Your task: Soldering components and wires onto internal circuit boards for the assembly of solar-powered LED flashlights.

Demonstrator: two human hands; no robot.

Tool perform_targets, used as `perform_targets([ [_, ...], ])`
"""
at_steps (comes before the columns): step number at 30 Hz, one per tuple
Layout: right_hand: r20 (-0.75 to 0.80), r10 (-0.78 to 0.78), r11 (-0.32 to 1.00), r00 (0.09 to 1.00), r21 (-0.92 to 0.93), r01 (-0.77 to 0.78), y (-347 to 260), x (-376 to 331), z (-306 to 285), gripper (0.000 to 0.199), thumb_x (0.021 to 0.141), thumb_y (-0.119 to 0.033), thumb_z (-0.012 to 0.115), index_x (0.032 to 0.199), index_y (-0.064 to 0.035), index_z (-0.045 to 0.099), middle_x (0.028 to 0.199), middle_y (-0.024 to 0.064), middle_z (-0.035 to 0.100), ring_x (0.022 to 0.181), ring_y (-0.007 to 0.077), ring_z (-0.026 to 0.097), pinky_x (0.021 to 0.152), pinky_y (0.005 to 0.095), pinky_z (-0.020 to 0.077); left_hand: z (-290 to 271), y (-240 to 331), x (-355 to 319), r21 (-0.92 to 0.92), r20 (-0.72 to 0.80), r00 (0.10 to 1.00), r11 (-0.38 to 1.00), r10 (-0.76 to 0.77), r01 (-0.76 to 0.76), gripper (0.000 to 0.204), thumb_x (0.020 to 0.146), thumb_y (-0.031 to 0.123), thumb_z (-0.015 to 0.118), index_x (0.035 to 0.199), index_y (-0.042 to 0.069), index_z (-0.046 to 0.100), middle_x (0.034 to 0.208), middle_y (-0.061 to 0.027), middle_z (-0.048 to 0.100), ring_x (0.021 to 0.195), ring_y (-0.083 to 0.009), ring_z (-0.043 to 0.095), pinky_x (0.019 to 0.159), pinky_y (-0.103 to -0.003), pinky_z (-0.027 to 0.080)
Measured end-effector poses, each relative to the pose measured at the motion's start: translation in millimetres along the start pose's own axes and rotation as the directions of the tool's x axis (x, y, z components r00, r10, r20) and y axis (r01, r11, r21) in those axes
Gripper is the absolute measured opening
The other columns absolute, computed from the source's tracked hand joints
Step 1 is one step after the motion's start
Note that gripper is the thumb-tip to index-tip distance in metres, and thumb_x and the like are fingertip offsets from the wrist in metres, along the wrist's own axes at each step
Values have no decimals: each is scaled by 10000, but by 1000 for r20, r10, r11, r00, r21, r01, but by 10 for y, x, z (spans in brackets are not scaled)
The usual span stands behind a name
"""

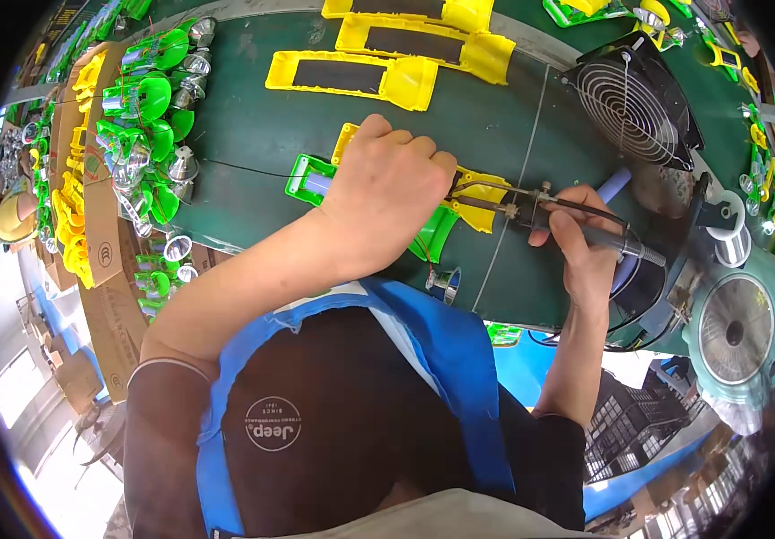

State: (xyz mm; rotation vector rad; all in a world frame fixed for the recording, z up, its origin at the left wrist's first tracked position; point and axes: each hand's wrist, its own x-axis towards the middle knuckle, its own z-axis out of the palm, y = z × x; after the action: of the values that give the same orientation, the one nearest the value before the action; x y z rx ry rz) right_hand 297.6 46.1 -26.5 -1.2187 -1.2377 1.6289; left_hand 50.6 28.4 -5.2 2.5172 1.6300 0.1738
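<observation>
Right fingers (570, 238) grip soldering iron (609, 239) | left fingers (442, 163) curled — hold unclear | white shirt print (273, 423)

Dark soldering iron (610, 238), tip leftward, yellow casing (481, 216) beneath, green casing (436, 235) beside, part-hidden

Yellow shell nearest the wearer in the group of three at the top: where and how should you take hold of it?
Probably pinch the shell by its left end, coming from the near left: that end juts past the neighbouring shells, its rim looks raised, and the far side is crowded.
</observation>
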Motion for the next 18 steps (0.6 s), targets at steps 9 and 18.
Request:
perform_targets([
  [9,-10,-20,999,1000,-29,20,-2,-51,-45,136,849,-59,650,922,39,590,765,70,652,636,110,636,607,196,479,32,77,19,34,-52,998,999,-39,41,91,760,113,644,704,104,574,686,-35,556,714,-202,598,731,-332,394],
  [18,-212,-260,948,942,132,291,194,-170,-19,328,892,-242,665,1003,39,537,877,146,654,714,194,645,714,300,502,28,79,28,37,-59,998,999,-32,34,78,760,124,639,716,104,577,706,-37,570,734,-204,604,746,-342,400],
])
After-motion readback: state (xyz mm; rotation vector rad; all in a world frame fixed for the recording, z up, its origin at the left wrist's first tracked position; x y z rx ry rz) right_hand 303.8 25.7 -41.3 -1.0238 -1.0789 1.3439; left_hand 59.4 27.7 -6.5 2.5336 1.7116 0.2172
